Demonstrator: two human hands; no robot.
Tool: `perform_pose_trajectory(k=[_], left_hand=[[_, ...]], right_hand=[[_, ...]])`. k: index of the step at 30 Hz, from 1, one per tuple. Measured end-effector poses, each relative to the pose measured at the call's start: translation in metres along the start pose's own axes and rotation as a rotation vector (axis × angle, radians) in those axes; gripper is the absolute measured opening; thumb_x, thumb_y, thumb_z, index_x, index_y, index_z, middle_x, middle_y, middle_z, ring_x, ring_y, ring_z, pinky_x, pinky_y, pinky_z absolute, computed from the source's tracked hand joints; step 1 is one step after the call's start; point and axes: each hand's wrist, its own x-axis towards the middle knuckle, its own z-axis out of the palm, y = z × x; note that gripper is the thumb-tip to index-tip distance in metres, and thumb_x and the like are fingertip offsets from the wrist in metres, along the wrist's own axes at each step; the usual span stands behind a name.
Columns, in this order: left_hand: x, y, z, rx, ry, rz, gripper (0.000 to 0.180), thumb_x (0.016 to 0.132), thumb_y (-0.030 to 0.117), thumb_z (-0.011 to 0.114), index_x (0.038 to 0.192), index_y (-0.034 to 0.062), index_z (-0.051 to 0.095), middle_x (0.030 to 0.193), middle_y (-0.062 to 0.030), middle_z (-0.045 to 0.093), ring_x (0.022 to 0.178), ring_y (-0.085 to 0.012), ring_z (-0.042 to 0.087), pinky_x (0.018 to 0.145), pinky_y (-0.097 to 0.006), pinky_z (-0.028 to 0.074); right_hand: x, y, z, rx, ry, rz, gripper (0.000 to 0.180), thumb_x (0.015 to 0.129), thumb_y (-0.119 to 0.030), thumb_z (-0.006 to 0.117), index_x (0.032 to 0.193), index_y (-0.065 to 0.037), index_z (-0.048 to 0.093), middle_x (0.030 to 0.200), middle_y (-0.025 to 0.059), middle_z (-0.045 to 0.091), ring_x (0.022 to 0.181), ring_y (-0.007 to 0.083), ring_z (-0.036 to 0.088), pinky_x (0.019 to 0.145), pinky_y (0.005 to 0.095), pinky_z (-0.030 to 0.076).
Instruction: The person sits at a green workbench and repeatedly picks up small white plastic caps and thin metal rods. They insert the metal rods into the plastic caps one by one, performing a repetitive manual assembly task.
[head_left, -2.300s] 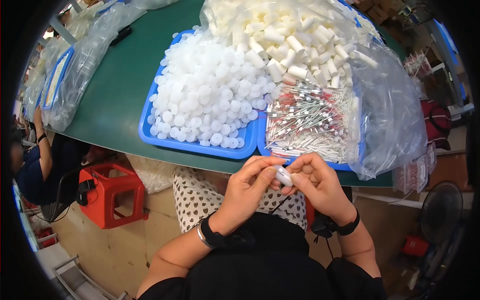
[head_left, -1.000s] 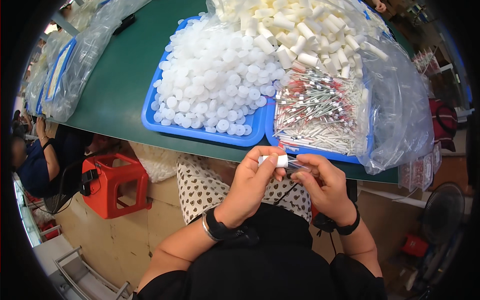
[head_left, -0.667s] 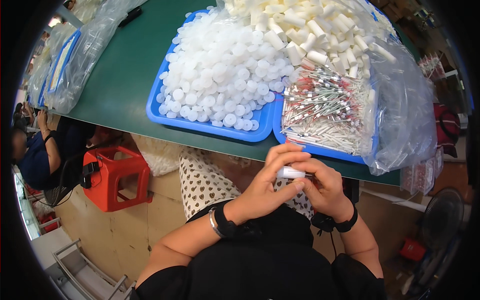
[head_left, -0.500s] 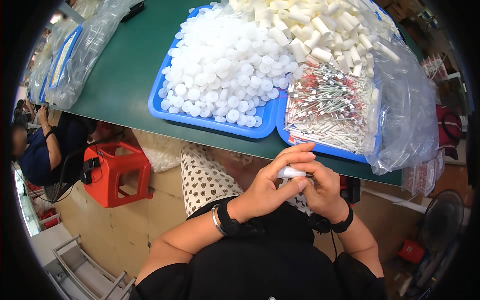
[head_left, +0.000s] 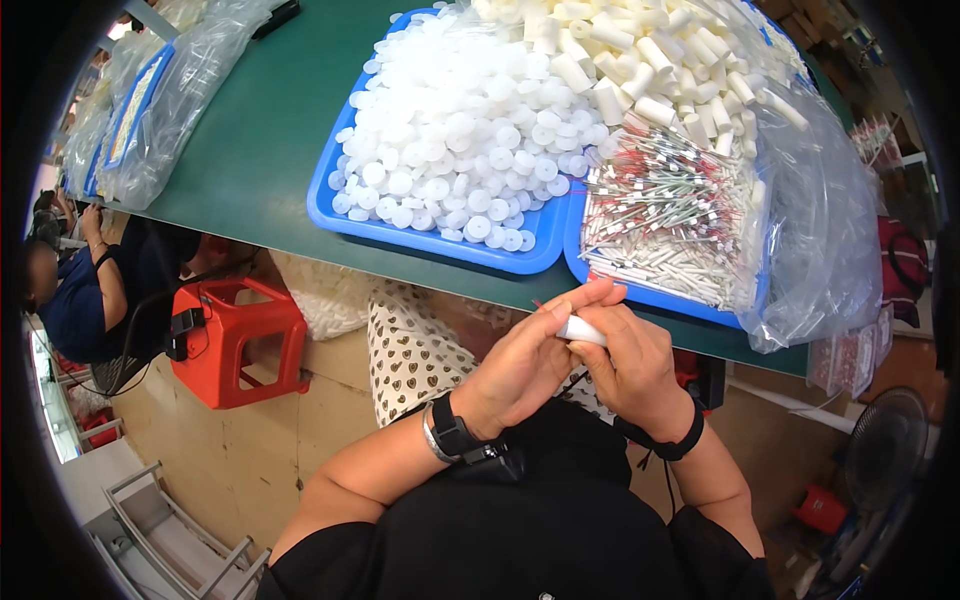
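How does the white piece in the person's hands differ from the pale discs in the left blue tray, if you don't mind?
The white piece looks elongated; the pale discs are round and flat. The white piece looks opaque, the pale discs translucent. The white piece is held in the right hand, while the pale discs lie heaped in the blue tray. Both are whitish.

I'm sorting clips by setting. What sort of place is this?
Probably a factory workroom for small parts: a blue tray heaped with translucent discs, a pile of cream cylinders, and another person beside the green table.
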Motion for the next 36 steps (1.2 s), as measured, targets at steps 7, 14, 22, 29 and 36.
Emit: perform_pose_trajectory(k=[7, 14, 22, 29, 36], left_hand=[[-0.005, -0.013, 0.0, -0.16, 0.014, 0.068, 0.05, 0.104, 0.044, 0.035, 0.141, 0.0102, 0.039, 0.152, -0.0115, 0.034, 0.138, -0.0276, 0.036, 0.114, -0.045, 0.033], [-0.007, -0.005, -0.003, -0.049, 0.037, 0.04, 0.058, 0.102, 0.052, 0.027, 0.146, 0.0133, 0.03, 0.148, -0.0122, 0.039, 0.135, -0.0284, 0.04, 0.113, -0.045, 0.033], [-0.019, -0.014, -0.006, 0.244, 0.134, 0.065, 0.064, 0.102, 0.056, 0.021, 0.15, 0.0135, 0.024, 0.148, -0.0133, 0.038, 0.126, -0.0247, 0.048, 0.108, -0.043, 0.037], [-0.031, 0.002, -0.018, 0.187, 0.147, 0.036, 0.06, 0.105, 0.05, 0.021, 0.15, 0.0113, 0.026, 0.146, -0.0136, 0.04, 0.106, -0.0153, 0.057, 0.096, -0.036, 0.045], [-0.043, -0.016, -0.029, 0.477, 0.428, 0.049, 0.052, 0.107, 0.042, 0.025, 0.132, 0.0033, 0.047, 0.127, -0.0113, 0.058, 0.109, -0.0154, 0.058, 0.089, -0.03, 0.047]], right_hand=[[0.002, -0.019, 0.014, -0.017, 0.024, 0.101, 0.019, 0.092, -0.01, 0.06, 0.106, 0.003, 0.058, 0.082, 0.0163, 0.065, 0.064, 0.0319, 0.065, 0.054, 0.0374, 0.049], [0.001, -0.022, 0.025, 0.101, 0.038, 0.258, 0.014, 0.095, -0.01, 0.056, 0.102, 0.002, 0.056, 0.074, 0.0172, 0.063, 0.064, 0.0336, 0.064, 0.054, 0.0366, 0.048], [-0.006, -0.025, 0.032, 0.801, -0.088, 0.68, 0.03, 0.104, -0.026, 0.045, 0.105, 0.001, 0.056, 0.074, 0.0054, 0.058, 0.052, 0.0124, 0.05, 0.047, 0.0272, 0.038], [0.001, -0.025, 0.027, 1.442, -0.25, 1.07, 0.042, 0.106, -0.037, 0.035, 0.108, -0.002, 0.056, 0.069, 0.0, 0.049, 0.046, 0.0028, 0.03, 0.042, 0.0181, 0.025], [-0.005, -0.033, 0.06, 0.379, -0.134, 0.46, 0.021, 0.101, -0.021, 0.047, 0.106, -0.003, 0.056, 0.073, 0.0189, 0.067, 0.067, 0.0383, 0.066, 0.056, 0.0455, 0.049]])
